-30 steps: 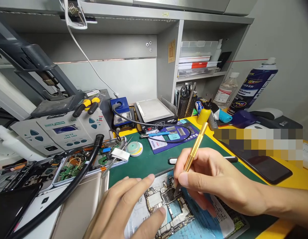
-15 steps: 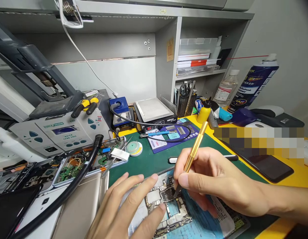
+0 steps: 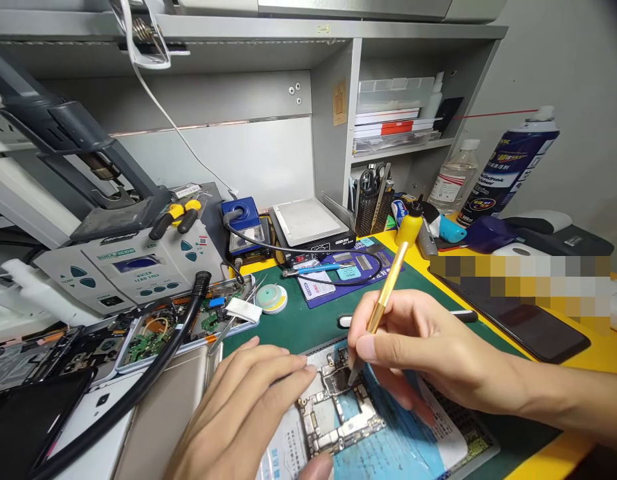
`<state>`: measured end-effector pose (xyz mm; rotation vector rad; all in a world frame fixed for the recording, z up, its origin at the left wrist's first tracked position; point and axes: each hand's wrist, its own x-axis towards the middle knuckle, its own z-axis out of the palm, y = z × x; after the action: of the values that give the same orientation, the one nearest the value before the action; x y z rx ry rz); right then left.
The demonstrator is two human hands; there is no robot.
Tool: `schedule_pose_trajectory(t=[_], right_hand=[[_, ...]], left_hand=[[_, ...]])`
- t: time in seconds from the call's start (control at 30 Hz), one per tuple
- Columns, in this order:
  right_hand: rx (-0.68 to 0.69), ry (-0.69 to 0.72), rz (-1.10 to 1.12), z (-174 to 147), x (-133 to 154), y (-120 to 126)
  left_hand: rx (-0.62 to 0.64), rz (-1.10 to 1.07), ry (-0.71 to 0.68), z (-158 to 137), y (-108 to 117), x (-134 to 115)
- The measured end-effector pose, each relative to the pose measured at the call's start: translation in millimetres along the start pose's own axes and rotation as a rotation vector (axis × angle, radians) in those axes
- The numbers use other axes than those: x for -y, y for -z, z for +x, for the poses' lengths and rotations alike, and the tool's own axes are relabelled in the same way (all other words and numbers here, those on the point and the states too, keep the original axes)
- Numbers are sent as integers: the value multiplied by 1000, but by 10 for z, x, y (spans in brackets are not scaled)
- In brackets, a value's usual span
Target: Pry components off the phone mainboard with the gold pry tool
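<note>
A phone circuit board point(image 3: 356, 423) lies on a blue and white printed sheet point(image 3: 403, 453). My right hand point(image 3: 413, 347) is closed around a slim gold-handled knife point(image 3: 387, 293), held like a pen. Its narrow grey blade points down, with the tip at a dark square area in the upper part of the board. My left hand point(image 3: 253, 407) lies stretched out at the board's left side, fingers extended and close together, with nothing in it. Its fingertips reach the board's upper left edge; whether they press on it I cannot tell.
A hot-air station point(image 3: 133, 267) stands at the left, its black hose point(image 3: 138, 387) curving forward. Behind the hands are a solder reel point(image 3: 271, 299) and a blue pen-like tool point(image 3: 318, 268). A black phone point(image 3: 528, 320) and spray can point(image 3: 513, 167) are at the right.
My left hand's fingers have come together and its thumb has moved down toward the front, uncovering more of the board. The knife tip has shifted slightly up, staying at the dark area.
</note>
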<state>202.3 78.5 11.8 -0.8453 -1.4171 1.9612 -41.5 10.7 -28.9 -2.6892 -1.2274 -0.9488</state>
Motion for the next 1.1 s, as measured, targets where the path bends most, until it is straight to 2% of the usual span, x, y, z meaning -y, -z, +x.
schedule_pose_trajectory(t=[0.27,0.57,0.73,0.93,1.1], right_hand=[[-66,25,114,67,17,13],[-89,46,134,81,-2,21],[-88,52,134,73,9,20],[-84,54,124,71,2,23],[-77,59,95,69,-20,31]], left_hand=[[73,-103,95,242,-40,-112],[82,-96,-35,-10,72,34],[41,-20,-105,8,-7,-2],[72,47,-114,9,-31,-47],[-13,69,-169,16,-33,-30]])
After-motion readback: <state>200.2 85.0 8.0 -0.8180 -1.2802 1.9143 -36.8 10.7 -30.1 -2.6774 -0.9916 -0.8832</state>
